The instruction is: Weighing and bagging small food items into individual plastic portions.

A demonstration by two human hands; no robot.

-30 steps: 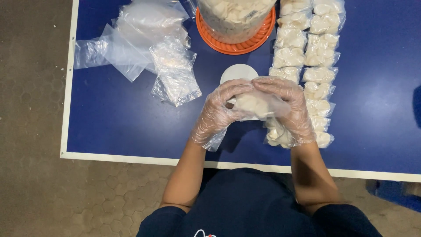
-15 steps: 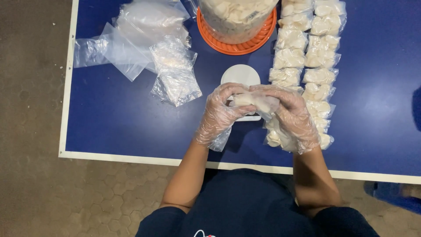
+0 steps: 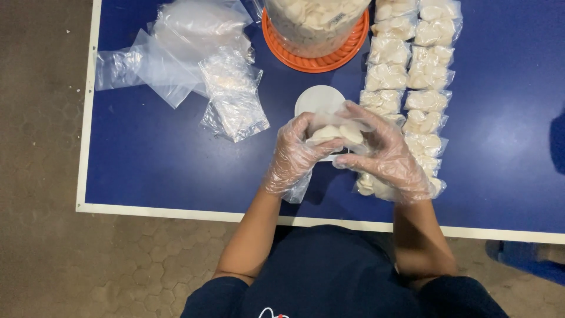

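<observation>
1. My left hand [image 3: 294, 154], in a thin clear glove, was closed around the left end of a small bag [image 3: 336, 133] of pale chips.
2. My right hand [image 3: 385, 156], gloved too, had its fingers spread, with the fingertips pinching the bag's right side.
3. The bag was held in the air above a white round scale [image 3: 318, 99] on the blue worktop [image 3: 165, 159].
4. Just right of my hands lay two rows of filled bags [image 3: 432, 73], running from near to far.
5. Far from me stood a big tub [image 3: 315, 23] of chips on an orange lid [image 3: 306, 61].
6. To the far left lay a heap of empty bags [image 3: 194, 65].
</observation>
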